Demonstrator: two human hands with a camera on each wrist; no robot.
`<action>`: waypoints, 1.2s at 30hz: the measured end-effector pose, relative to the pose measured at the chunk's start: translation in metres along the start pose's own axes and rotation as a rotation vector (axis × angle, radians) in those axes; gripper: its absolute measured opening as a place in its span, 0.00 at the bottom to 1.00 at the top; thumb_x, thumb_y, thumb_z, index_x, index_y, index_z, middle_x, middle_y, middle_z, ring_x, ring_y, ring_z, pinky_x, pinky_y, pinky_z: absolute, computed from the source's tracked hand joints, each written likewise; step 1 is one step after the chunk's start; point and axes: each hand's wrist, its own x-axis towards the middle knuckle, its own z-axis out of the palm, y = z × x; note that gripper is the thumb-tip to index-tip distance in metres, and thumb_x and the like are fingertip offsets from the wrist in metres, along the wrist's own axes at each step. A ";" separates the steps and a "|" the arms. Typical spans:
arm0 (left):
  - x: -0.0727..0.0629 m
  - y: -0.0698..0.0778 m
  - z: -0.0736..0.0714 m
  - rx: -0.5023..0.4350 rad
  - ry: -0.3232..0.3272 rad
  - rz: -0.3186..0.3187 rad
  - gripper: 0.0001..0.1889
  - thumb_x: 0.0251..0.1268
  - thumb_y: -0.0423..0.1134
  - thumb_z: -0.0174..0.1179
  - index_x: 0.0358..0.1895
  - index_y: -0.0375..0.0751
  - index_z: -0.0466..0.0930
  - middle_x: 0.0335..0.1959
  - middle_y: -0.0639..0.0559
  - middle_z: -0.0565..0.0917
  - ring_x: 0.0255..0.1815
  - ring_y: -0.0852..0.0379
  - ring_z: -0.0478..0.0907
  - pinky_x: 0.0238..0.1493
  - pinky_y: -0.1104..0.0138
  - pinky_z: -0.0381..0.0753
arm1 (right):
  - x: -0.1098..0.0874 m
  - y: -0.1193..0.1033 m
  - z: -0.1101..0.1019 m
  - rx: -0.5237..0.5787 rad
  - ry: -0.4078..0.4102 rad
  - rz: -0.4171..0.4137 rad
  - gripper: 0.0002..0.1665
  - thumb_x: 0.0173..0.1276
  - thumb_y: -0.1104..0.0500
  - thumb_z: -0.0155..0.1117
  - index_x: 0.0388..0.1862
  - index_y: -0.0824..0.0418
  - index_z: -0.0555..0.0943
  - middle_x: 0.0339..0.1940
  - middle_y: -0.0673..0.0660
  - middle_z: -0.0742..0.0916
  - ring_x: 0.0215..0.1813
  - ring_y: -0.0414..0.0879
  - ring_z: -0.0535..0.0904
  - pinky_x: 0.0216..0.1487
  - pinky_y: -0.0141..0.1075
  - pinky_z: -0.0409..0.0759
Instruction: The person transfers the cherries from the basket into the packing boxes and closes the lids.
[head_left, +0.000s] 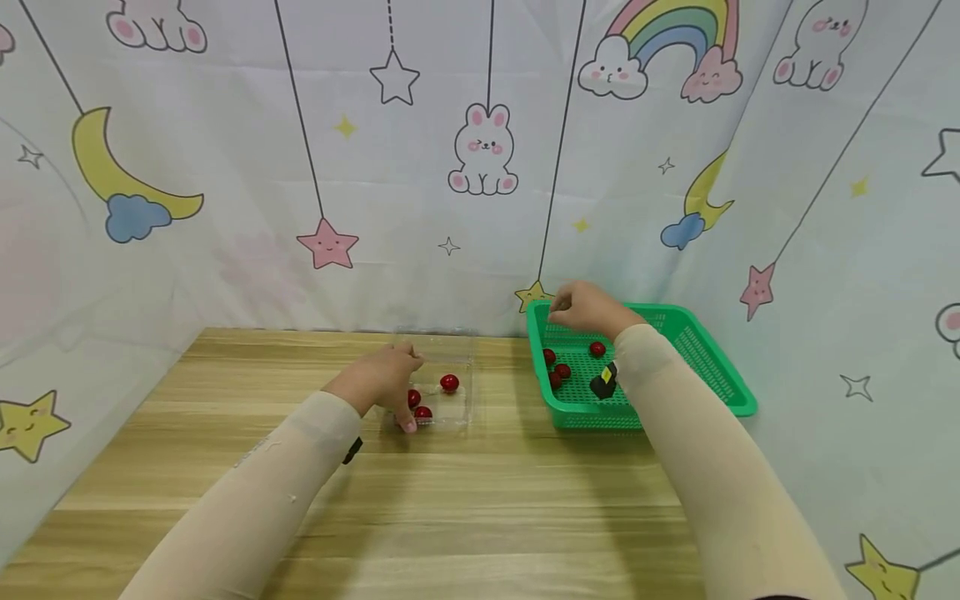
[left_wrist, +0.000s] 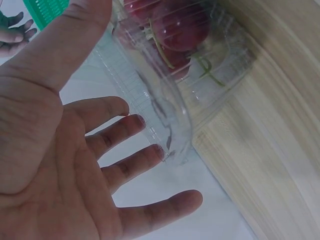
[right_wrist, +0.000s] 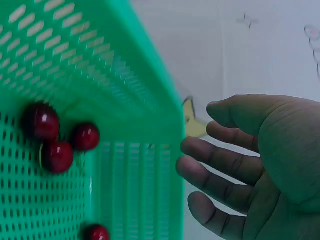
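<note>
My left hand (head_left: 382,383) lies at the left side of a clear plastic box (head_left: 450,410), its thumb near the front edge and its fingers towards the raised lid (left_wrist: 160,125). Seen from the left wrist, those fingers are spread and loosely bent, with some tips against the clear plastic. Inside the box are red cherries (head_left: 449,383) with green stems. Over the far left corner of a green basket (head_left: 536,342) hovers my right hand (head_left: 588,310), fingers loosely bent and holding nothing. Several dark red cherries (right_wrist: 57,156) lie on the basket's floor.
Box and basket stand on a wood-grain table (head_left: 480,508), the basket to the right. A white printed curtain (head_left: 405,167) rises behind them and along the right side. Small black wrist cameras (head_left: 603,381) are strapped under both sleeves.
</note>
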 end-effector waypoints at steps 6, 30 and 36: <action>0.000 0.001 0.000 -0.004 0.006 -0.002 0.66 0.49 0.59 0.93 0.91 0.42 0.65 0.90 0.41 0.66 0.90 0.31 0.64 0.85 0.36 0.74 | 0.002 0.042 0.000 -0.039 -0.025 0.061 0.21 0.87 0.54 0.67 0.65 0.68 0.90 0.71 0.71 0.89 0.71 0.68 0.86 0.73 0.63 0.86; 0.000 -0.003 0.000 -0.035 -0.005 0.009 0.67 0.48 0.58 0.94 0.91 0.41 0.65 0.90 0.39 0.66 0.91 0.30 0.62 0.86 0.36 0.72 | 0.003 0.096 0.025 -0.029 -0.182 0.300 0.29 0.83 0.63 0.72 0.79 0.68 0.81 0.83 0.75 0.77 0.69 0.70 0.87 0.54 0.52 0.95; 0.001 -0.002 -0.002 -0.049 -0.014 0.002 0.68 0.48 0.57 0.94 0.92 0.42 0.64 0.91 0.39 0.65 0.91 0.30 0.61 0.85 0.34 0.72 | 0.001 0.097 0.028 -0.011 -0.166 0.309 0.29 0.83 0.65 0.70 0.79 0.69 0.81 0.83 0.76 0.77 0.69 0.69 0.88 0.53 0.47 0.96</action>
